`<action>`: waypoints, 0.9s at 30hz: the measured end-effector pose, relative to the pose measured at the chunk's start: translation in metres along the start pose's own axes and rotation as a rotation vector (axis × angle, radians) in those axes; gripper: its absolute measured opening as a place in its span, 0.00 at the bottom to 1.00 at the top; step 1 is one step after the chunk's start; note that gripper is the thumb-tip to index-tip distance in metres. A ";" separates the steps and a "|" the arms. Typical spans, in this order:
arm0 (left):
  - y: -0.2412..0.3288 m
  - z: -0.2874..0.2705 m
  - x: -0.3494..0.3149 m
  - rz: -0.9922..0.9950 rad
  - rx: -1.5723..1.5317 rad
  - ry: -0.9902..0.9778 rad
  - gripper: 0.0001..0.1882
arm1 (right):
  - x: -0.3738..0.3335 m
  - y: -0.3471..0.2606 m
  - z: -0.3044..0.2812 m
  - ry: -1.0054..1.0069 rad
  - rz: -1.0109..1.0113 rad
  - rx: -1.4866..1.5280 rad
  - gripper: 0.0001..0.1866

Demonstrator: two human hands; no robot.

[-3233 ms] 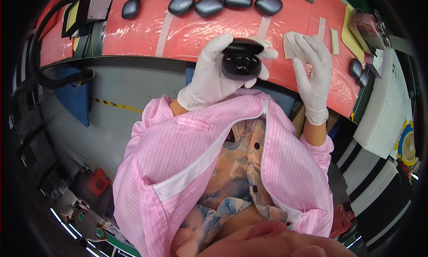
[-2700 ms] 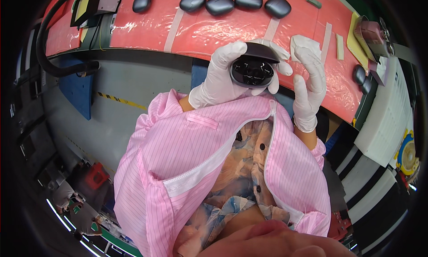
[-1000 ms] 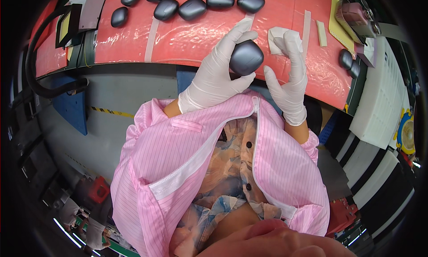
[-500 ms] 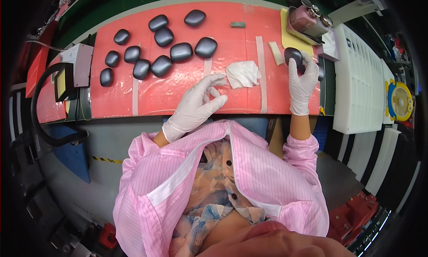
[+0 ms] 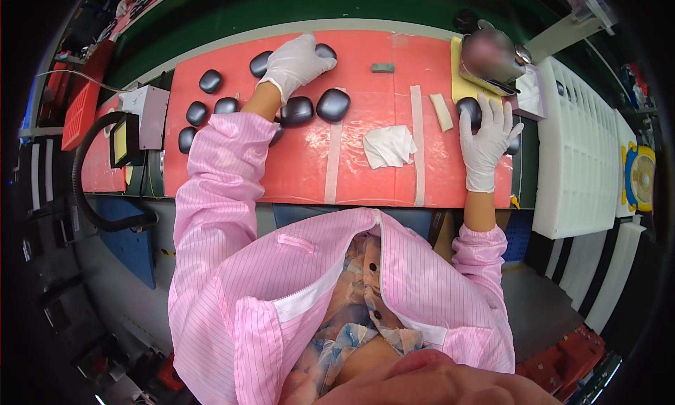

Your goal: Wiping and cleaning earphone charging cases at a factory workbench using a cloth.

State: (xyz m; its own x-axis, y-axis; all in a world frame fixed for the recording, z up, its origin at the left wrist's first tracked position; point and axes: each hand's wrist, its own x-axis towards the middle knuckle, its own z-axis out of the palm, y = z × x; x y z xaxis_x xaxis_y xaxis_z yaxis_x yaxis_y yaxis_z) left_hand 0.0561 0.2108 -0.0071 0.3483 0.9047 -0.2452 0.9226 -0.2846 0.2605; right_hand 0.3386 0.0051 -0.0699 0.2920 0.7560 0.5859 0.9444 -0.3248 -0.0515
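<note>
My left hand (image 5: 299, 64), in a white glove, reaches to the far side of the red work mat (image 5: 373, 180). Its fingers and thumb close around a glossy dark grey pebble-shaped piece (image 5: 325, 51), which they partly cover. Several like pieces lie around that arm, among them one pebble-shaped piece (image 5: 332, 105) nearer to me; the sleeve hides some. At the mat's right side my gloved right hand (image 5: 487, 138) is open, its fingers spread. Another dark piece (image 5: 469, 112) lies beside its thumb and fingers, at the edge of a yellow sheet (image 5: 464, 83).
A folded white cloth (image 5: 389, 147) lies mid-mat, with a pale strip (image 5: 441, 112) and a small green block (image 5: 382, 68) beyond. A metal container (image 5: 485, 62) stands at back right. White slotted racks (image 5: 578, 152) rise on the right, a black hose (image 5: 74, 176) on the left.
My left hand has moved from near the cloth, far and left, onto a dark piece. My right hand has loosened from the piece it was pinching, and its fingers have spread.
</note>
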 end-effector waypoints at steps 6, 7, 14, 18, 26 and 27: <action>0.022 0.016 -0.073 0.195 -1.256 -0.110 0.19 | -0.001 -0.075 -0.046 -0.274 0.141 1.186 0.21; 0.031 0.018 -0.095 0.216 -1.363 -0.138 0.19 | 0.000 -0.095 -0.055 -0.282 0.149 1.186 0.21; 0.025 0.053 -0.176 0.229 -1.571 -0.019 0.21 | -0.009 -0.143 -0.090 -0.635 0.360 1.698 0.19; 0.021 0.058 -0.195 0.198 -1.682 -0.018 0.20 | -0.024 -0.142 -0.093 -0.445 -0.011 1.372 0.19; 0.024 0.073 -0.221 0.300 -1.657 -0.092 0.23 | -0.033 -0.145 -0.104 -0.427 0.177 1.414 0.22; 0.022 0.075 -0.221 0.297 -1.664 -0.093 0.23 | -0.033 -0.145 -0.099 -0.505 0.272 1.470 0.23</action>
State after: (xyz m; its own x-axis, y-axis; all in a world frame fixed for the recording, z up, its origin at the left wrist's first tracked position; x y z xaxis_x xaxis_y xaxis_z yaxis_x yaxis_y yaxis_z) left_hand 0.0114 -0.0194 -0.0175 0.5287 0.8476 -0.0455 -0.3121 0.2440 0.9182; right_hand 0.1770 -0.0294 -0.0020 0.2052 0.9707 0.1252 0.0852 0.1097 -0.9903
